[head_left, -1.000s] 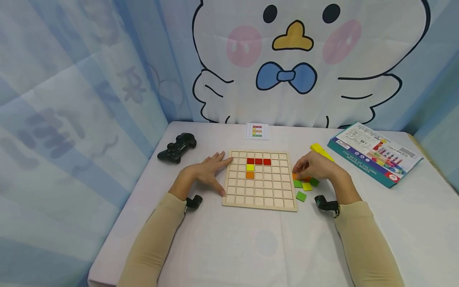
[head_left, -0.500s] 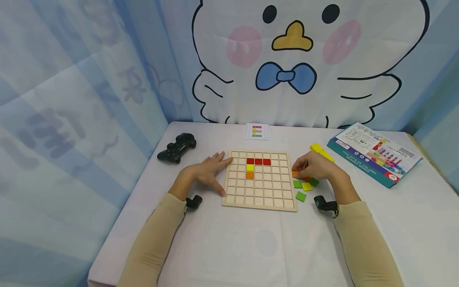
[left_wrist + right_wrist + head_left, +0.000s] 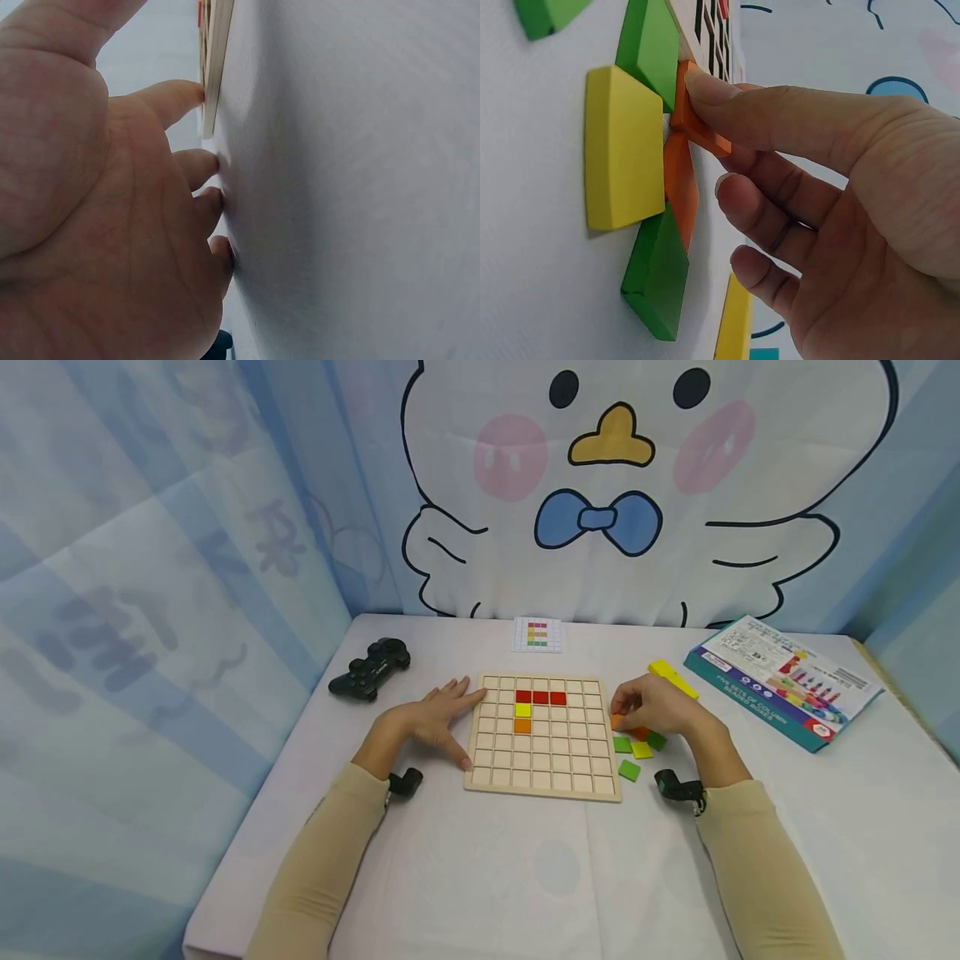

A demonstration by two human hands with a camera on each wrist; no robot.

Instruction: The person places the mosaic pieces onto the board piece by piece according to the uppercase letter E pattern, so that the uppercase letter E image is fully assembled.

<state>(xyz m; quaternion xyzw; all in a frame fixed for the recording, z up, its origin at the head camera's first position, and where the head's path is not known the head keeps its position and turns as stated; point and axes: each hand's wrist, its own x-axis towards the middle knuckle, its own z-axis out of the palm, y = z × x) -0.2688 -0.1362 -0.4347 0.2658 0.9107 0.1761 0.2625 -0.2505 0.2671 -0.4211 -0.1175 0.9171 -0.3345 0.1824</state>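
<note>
A wooden grid board [image 3: 555,785] lies on the table with three red tiles [image 3: 541,697] in a row. Under the leftmost red one sit a yellow tile [image 3: 522,711] and an orange tile [image 3: 522,726]. My left hand [image 3: 427,720], fingers spread, rests at the board's left edge, its thumb and a finger touching the frame. At the right edge my right hand [image 3: 660,706] pinches another orange tile [image 3: 692,124] between thumb and fingers. Close around it lie a second loose orange tile [image 3: 679,176], a yellow tile [image 3: 626,154] and green tiles [image 3: 651,56].
A pattern card [image 3: 538,635] lies behind the board. At the back left is a black game controller [image 3: 371,668]. A teal-edged box [image 3: 783,685] lies at the back right, with a yellow piece [image 3: 672,678] beside it. One green tile [image 3: 630,770] lies nearer the front.
My right hand and forearm have shifted very slightly left, the fingers staying at the orange tile. My left hand and the board have stayed in place.
</note>
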